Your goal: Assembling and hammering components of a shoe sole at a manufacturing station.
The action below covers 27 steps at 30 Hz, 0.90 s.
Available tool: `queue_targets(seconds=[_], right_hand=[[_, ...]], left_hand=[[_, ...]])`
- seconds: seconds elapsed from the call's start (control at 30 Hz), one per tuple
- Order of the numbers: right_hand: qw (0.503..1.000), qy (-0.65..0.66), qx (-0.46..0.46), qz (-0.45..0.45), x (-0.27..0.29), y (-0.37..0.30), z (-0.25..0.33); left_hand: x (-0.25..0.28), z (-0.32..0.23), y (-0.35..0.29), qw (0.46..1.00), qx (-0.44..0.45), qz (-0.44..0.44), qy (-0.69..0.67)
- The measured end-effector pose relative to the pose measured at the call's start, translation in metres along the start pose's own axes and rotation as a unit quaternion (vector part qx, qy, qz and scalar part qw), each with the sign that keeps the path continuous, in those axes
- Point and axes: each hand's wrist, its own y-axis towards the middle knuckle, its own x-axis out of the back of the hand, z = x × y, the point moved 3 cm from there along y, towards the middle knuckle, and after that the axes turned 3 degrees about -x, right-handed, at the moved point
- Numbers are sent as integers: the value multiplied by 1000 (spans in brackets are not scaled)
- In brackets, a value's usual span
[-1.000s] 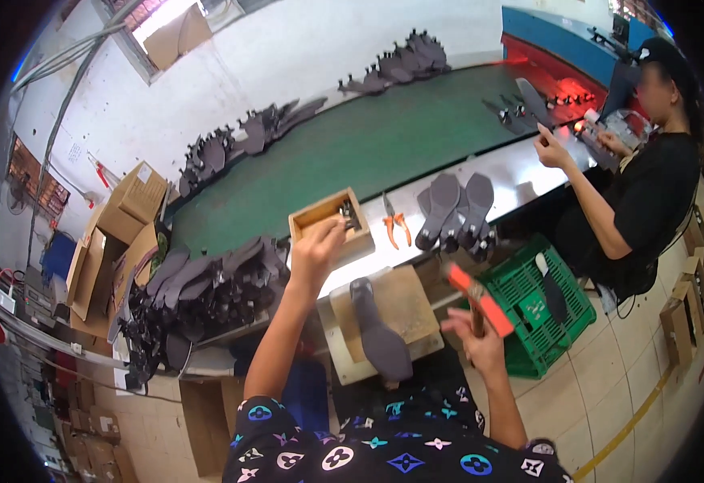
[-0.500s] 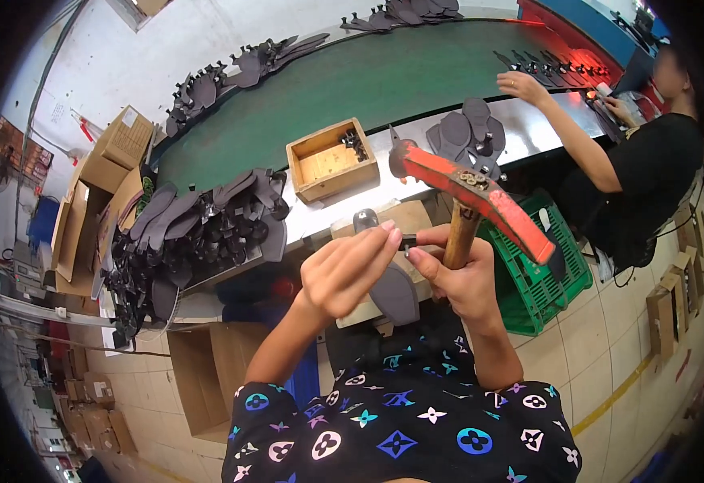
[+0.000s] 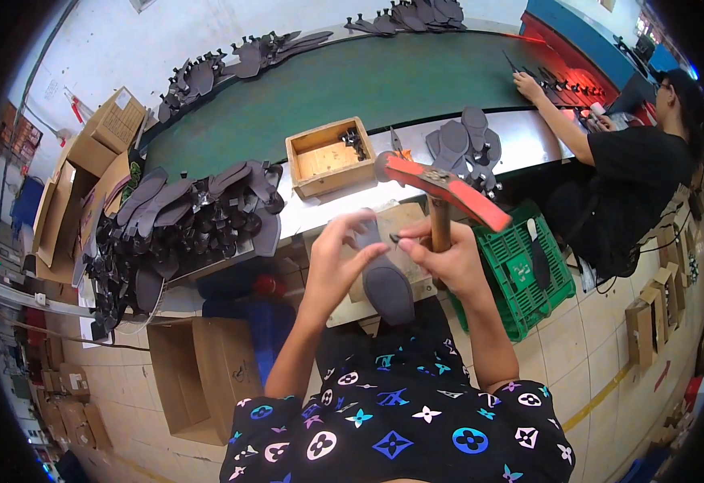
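My right hand (image 3: 452,262) is closed round the wooden handle of a hammer (image 3: 440,225), whose red head stands above the fist. Between that hand's thumb and forefinger sticks out a small dark piece (image 3: 395,238), too small to name. My left hand (image 3: 337,262) hovers over a dark grey shoe sole (image 3: 388,291), thumb and fingers apart, with nothing visible in it. The sole lies lengthwise on a pale work block (image 3: 352,312) in front of me. Its upper end is partly hidden by my left fingers.
A wooden box (image 3: 311,175) with small black parts stands on the metal bench edge, beside a green belt (image 3: 287,105). Dark soles with straps pile up left (image 3: 199,205); more soles (image 3: 456,141) lie right. A green crate (image 3: 521,270), a cardboard box (image 3: 199,378) and a co-worker (image 3: 633,153) are near.
My hands have drawn apart; the left fingers have opened away from the small piece, which stays in my right fingertips. The hammer has shifted left and slightly down. The co-worker's hand has reached over the belt.
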Motion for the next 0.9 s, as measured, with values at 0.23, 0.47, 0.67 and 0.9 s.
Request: queue_targets(seconds=[0.23,0.47,0.67,0.9], right_hand=[[986,-127,104,43,-4,74,-25],[966,-200,154,63,-11,90,-60],[925,-292,232,70,-16,85,-51],[926,-324,192,14,-11,65,-40]], left_hand=[[-11,95,15,994,62,-4,89],[-14,93,1,996,76,-38,27],[-13,106,-1,994,109,-20,12],[-13,120,-6,976,199,-2,-87]])
